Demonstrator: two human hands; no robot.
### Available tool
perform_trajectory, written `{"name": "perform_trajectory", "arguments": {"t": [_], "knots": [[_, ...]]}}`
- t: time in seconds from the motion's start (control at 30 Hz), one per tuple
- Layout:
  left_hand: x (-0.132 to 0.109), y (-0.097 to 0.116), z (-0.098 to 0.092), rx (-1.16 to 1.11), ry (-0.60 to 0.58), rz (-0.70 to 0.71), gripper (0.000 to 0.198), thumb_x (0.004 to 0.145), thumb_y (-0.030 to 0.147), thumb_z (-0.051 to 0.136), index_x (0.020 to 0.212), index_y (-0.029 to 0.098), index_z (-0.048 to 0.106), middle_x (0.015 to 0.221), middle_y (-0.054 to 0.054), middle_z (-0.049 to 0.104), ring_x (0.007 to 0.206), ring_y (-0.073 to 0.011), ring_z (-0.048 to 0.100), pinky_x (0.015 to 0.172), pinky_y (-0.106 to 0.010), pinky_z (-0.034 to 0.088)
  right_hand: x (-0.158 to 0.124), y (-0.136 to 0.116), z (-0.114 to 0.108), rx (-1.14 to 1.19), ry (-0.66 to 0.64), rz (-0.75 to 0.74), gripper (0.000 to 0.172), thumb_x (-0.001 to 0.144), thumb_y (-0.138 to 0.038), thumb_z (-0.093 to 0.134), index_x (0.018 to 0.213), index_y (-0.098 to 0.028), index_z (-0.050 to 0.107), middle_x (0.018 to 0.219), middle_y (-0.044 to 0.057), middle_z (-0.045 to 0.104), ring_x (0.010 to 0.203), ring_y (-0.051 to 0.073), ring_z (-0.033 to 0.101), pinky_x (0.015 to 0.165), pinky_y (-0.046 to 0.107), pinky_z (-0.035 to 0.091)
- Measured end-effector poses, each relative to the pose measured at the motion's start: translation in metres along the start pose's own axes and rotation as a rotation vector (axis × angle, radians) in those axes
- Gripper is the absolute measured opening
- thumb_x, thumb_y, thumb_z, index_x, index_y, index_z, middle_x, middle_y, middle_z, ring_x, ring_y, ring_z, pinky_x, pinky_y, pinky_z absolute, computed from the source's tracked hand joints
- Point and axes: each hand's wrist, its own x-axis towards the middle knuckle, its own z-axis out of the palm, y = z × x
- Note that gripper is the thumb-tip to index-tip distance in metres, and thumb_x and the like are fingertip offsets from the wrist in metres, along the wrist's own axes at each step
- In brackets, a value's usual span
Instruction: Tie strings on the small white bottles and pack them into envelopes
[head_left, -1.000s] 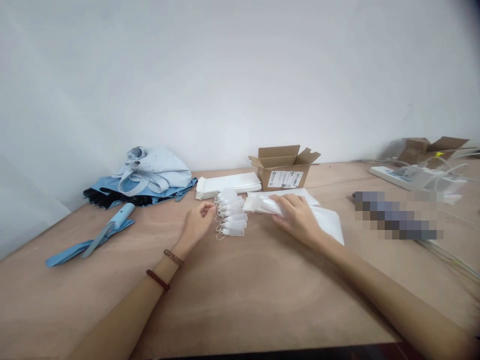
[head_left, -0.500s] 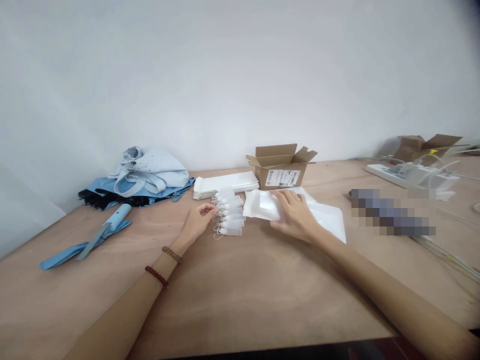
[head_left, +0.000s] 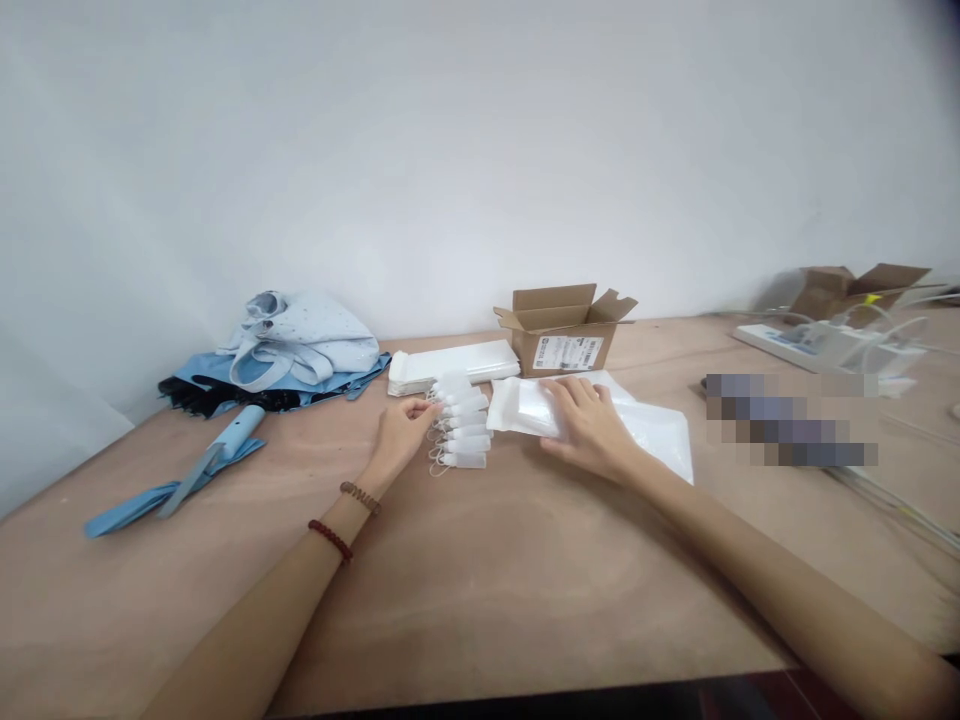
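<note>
My left hand [head_left: 401,432], with two beaded bracelets on its wrist, pinches at the upper left of a row of small whitish translucent tags [head_left: 466,442] with thin string loops. Its thumb and fingertip meet at the loop end of one tag; the exact grip is too small to make out. My right hand [head_left: 592,425] is closed on a white plastic pouch [head_left: 520,408], whose near-left end is raised beside the tags. More flat white pouches [head_left: 664,440] lie under and behind this hand.
Behind the hands stand an open cardboard box [head_left: 566,345] and a stack of white packets [head_left: 450,362]. To the left lie a blue umbrella [head_left: 236,435] and a pale blue cloth bag [head_left: 307,335]. A power strip [head_left: 780,342] with cables and a blurred-out object [head_left: 787,420] are at right.
My left hand has moved slightly right and up, its fingertips now against the tags' loop ends. My right hand keeps its hold on the pouch. The view has shifted a little.
</note>
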Motion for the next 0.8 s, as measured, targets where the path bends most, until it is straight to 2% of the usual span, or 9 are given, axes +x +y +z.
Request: {"name": "perform_trajectory", "arguments": {"t": [0.27, 0.43, 0.67, 0.8], "knots": [[0.001, 0.000, 0.007, -0.073, 0.047, 0.028, 0.023, 0.065, 0.035, 0.067, 0.073, 0.014, 0.069, 0.067, -0.004, 0.068, 0.062, -0.0161, 0.061, 0.058, -0.024, 0.043, 0.001, -0.001, 0.000, 0.007, -0.005, 0.006, 0.059, 0.072, -0.035, 0.054, 0.125, -0.012, 0.041, 0.112, 0.017, 0.052, 0.100, 0.031, 0.045, 0.081, 0.041, 0.031], [-0.004, 0.012, 0.009, -0.246, 0.030, -0.003, 0.026, 0.068, 0.036, 0.065, 0.078, 0.012, 0.064, 0.061, -0.001, 0.061, 0.048, -0.0099, 0.052, 0.044, -0.021, 0.037, 0.001, -0.001, -0.001, 0.014, -0.007, 0.017, 0.058, 0.072, -0.034, 0.054, 0.125, -0.012, 0.042, 0.113, 0.017, 0.052, 0.101, 0.032, 0.045, 0.082, 0.041, 0.032], [-0.011, 0.033, 0.011, -0.370, 0.039, -0.048, 0.024, 0.066, 0.033, 0.068, 0.073, 0.011, 0.061, 0.062, -0.002, 0.061, 0.047, -0.0088, 0.051, 0.040, -0.020, 0.037, 0.002, -0.001, -0.004, 0.019, -0.023, 0.023, 0.059, 0.072, -0.034, 0.054, 0.125, -0.011, 0.042, 0.115, 0.017, 0.052, 0.100, 0.031, 0.045, 0.082, 0.040, 0.032], [-0.013, 0.038, 0.009, -0.396, 0.109, -0.103, 0.021, 0.066, 0.030, 0.068, 0.071, 0.011, 0.060, 0.060, -0.001, 0.059, 0.046, -0.0080, 0.050, 0.038, -0.019, 0.035, 0.002, -0.004, -0.007, 0.028, -0.023, 0.011, 0.060, 0.072, -0.033, 0.055, 0.126, -0.011, 0.041, 0.115, 0.017, 0.052, 0.101, 0.031, 0.046, 0.083, 0.041, 0.032]]}}
